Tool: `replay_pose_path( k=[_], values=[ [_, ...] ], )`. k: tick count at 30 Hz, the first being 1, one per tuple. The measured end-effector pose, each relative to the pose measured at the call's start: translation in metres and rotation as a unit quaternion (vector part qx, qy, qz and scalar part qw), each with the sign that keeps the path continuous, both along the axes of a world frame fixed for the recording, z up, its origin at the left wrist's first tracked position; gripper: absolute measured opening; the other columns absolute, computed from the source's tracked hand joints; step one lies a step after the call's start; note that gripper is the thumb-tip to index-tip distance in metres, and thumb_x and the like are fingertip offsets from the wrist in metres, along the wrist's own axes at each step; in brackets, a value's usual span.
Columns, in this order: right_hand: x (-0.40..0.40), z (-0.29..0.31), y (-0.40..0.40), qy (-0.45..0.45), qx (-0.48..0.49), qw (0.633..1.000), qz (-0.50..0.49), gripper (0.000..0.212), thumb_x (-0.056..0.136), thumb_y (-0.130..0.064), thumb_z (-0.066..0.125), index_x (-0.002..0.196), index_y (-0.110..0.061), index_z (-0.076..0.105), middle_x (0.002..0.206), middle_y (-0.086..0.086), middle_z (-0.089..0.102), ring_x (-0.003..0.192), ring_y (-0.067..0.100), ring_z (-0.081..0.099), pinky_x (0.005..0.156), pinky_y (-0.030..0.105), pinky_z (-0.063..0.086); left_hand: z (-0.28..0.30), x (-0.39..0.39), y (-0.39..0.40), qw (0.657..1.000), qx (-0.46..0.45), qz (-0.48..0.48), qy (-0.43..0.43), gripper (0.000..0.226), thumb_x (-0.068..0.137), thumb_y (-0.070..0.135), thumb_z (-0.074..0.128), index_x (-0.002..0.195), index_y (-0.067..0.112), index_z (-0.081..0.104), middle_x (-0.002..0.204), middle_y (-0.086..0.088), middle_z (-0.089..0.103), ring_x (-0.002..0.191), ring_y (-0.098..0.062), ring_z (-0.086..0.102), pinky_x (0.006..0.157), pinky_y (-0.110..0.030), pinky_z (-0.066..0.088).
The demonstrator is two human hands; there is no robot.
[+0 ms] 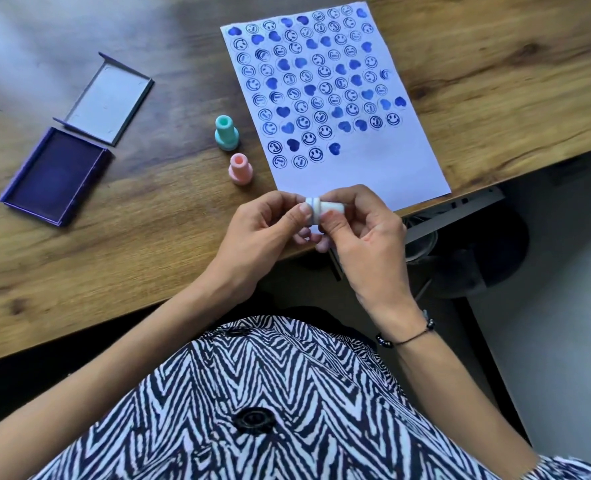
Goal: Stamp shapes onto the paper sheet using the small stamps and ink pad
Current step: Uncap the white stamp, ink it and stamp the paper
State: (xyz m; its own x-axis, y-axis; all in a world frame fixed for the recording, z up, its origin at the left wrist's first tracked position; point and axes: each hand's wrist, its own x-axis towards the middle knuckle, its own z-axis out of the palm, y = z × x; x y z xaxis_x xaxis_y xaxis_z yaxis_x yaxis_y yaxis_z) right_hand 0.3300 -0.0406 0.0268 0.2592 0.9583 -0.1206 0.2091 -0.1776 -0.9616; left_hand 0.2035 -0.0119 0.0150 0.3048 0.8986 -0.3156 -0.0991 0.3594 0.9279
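A white paper sheet (373,161) lies on the wooden table, most of it covered with blue smiley and heart prints; its lower part is blank. Just below the sheet's near edge, my left hand (263,230) and my right hand (360,230) together hold a small pale blue-white stamp (322,207) on its side. The left fingers pinch its wide ringed end, the right fingers its narrow handle. A teal stamp (226,133) and a pink stamp (240,169) stand upright left of the sheet. The open purple ink pad (55,174) sits at the far left.
The ink pad's hinged lid (108,98) lies flat behind the pad. The table's near edge (148,303) runs diagonally close to my body. On the right, the table ends above a dark chair base (474,251) and grey floor.
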Motion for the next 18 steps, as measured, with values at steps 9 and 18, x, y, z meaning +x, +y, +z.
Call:
replay_pose_path(
  k=[9,18],
  values=[
    [0.004,0.014,0.016,-0.057,0.052,0.997,0.014,0.010,0.086,-0.009,0.061,0.086,-0.019,0.061,0.065,-0.004,0.061,0.049,0.010,0.059,0.056,0.033,0.057,0.009,0.006,0.014,0.999,0.018,0.028,-0.009,0.016,0.080,0.022,0.053,0.086,0.011,0.062,0.067,0.004,0.061,0.065,-0.015,0.057,0.070,-0.027,0.050],
    [0.025,0.011,0.033,-0.004,0.044,0.999,-0.019,0.022,0.086,-0.004,0.060,0.081,-0.025,0.061,0.068,-0.006,0.062,0.046,0.012,0.056,0.067,0.040,0.061,0.002,0.004,0.016,0.998,0.037,0.050,-0.001,0.014,0.081,0.021,0.056,0.089,0.012,0.062,0.074,0.000,0.061,0.068,-0.010,0.056,0.070,-0.017,0.050]
  ],
)
